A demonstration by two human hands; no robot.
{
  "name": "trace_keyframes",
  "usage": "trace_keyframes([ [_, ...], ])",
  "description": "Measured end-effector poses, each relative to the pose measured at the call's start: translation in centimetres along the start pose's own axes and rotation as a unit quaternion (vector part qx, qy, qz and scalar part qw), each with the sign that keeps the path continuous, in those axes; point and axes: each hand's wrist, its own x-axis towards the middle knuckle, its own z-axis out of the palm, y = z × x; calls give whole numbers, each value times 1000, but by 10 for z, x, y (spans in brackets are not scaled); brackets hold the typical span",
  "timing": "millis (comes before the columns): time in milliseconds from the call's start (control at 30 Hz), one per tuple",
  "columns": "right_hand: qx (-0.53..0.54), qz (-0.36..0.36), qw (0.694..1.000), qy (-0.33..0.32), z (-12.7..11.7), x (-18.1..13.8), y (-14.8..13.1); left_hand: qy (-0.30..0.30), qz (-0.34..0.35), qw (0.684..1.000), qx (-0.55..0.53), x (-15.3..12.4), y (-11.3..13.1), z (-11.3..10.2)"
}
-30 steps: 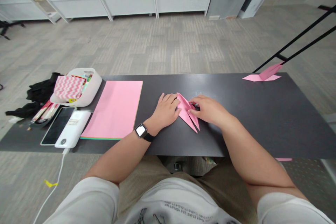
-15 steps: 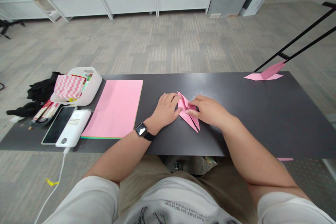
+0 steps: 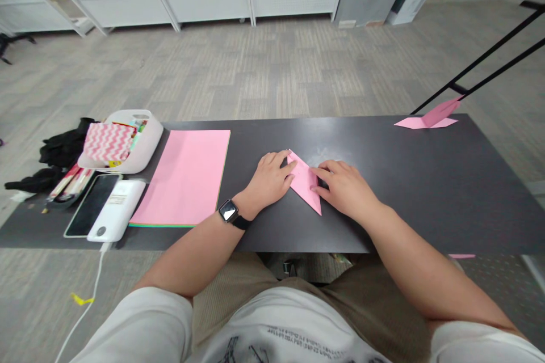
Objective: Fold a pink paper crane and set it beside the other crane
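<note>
A folded pink paper piece [image 3: 305,182] lies flat on the dark table [image 3: 404,181], pointed toward me. My left hand [image 3: 269,179], with a watch on its wrist, rests on the paper's left edge, fingers stretched out and pressing down. My right hand [image 3: 346,188] lies on the paper's right side, fingers flat over the fold. Neither hand lifts the paper.
A stack of pink sheets [image 3: 185,177] lies left of my hands. Further left are a white tray [image 3: 145,150] with patterned paper, a phone [image 3: 90,204], a white power bank [image 3: 116,210] and pens. Another folded pink piece [image 3: 430,119] sits at the far right corner.
The raised flap of the paper has been pressed down, so the piece now lies as one flat triangle. My right hand slid slightly toward me along the fold.
</note>
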Motion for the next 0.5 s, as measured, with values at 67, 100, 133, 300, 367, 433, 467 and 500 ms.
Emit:
trace_keyframes([
  [67,8,-6,1000,27,6,-8,0,-6,10,1000,-2,1,1,0],
  [100,10,-10,999,39,9,-11,1,-10,14,1000,-4,1,1,0],
  [133,10,-11,999,48,11,-13,1,-12,17,1000,-6,1,1,0],
  [300,-12,16,998,65,15,-18,2,-19,22,1000,-5,0,-1,1],
  [367,-17,34,997,71,15,-20,2,-20,23,1000,0,0,-1,2],
  [433,-17,40,996,84,17,-20,3,-17,22,1000,1,0,-1,2],
  [467,-17,35,995,90,18,-21,3,-15,22,1000,1,0,-2,3],
  [500,-16,27,995,97,19,-21,4,-14,23,1000,0,0,-2,3],
])
